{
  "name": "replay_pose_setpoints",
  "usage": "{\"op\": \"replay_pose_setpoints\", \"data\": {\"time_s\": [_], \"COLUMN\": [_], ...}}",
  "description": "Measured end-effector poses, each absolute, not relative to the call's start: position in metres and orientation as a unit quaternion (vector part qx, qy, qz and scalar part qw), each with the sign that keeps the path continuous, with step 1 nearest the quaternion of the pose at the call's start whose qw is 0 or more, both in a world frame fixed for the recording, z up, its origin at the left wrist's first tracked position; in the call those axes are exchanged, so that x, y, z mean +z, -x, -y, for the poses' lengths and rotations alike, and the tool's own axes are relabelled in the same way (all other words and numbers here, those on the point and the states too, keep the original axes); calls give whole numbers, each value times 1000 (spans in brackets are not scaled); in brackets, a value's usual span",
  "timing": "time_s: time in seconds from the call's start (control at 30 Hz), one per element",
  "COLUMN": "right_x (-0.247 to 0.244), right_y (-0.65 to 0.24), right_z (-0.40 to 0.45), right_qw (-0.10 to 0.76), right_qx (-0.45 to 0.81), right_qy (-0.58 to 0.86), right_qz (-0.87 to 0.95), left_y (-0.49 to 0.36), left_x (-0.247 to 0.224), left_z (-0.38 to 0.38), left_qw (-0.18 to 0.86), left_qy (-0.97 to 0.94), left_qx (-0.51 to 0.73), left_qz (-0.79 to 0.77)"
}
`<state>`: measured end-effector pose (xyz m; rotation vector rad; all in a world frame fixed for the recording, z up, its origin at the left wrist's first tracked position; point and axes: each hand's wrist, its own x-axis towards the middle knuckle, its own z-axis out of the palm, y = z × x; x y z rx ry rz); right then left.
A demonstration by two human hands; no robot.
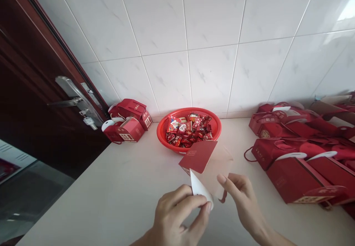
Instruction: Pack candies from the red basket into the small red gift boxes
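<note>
Desk (116, 186): pale surface running to a white tiled wall (210, 35), with a dark door (33, 101) at your left.

Your arms: both enter from the lower edge and meet over the near middle of the desk. Your left hand (177, 216) sits knuckles up; your right hand (244, 201) angles in from the right with its forefinger stretched forward.

Stack of flat red boxes (302, 153): piled at the right end of the desk, well apart from your hands, white handle tabs showing.

Red basket (189, 129): round, perforated, set against the wall; it holds a heap of wrapped sweets (188, 131), mostly red.

Two folded red boxes (127, 122): standing together by the door, left of the basket.

Unfolded gift box (203, 164): red outside, pale inside, raised off the desk just in front of the basket and tilted. Your left hand pinches its white corner flap between thumb and fingers, closed on it. Your right hand is half open, its forefinger and thumb touching the pale panel's lower edge
</note>
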<state>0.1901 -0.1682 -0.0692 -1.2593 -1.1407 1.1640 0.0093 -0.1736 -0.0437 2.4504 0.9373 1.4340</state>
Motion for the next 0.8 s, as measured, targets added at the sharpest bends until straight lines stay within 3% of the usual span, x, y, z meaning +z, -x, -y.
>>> {"op": "replay_pose_setpoints", "data": {"time_s": [0.13, 0.27, 0.4, 0.8], "right_x": [-74, -73, -61, -54], "right_y": [-197, -202, -207, -218], "right_z": [172, 173, 176, 171], "right_qw": [473, 490, 476, 457], "right_qx": [475, 400, 416, 470], "right_qy": [576, 643, 616, 581], "right_qz": [468, 432, 470, 483], "left_y": [-12, -9, -3, 11], "left_x": [-60, -69, -71, -60], "left_z": [173, 171, 173, 166], "left_qw": [159, 245, 320, 291], "left_qy": [-799, -774, -764, -762], "left_qx": [477, 462, 433, 454], "left_qz": [-330, -356, -355, -359]}}
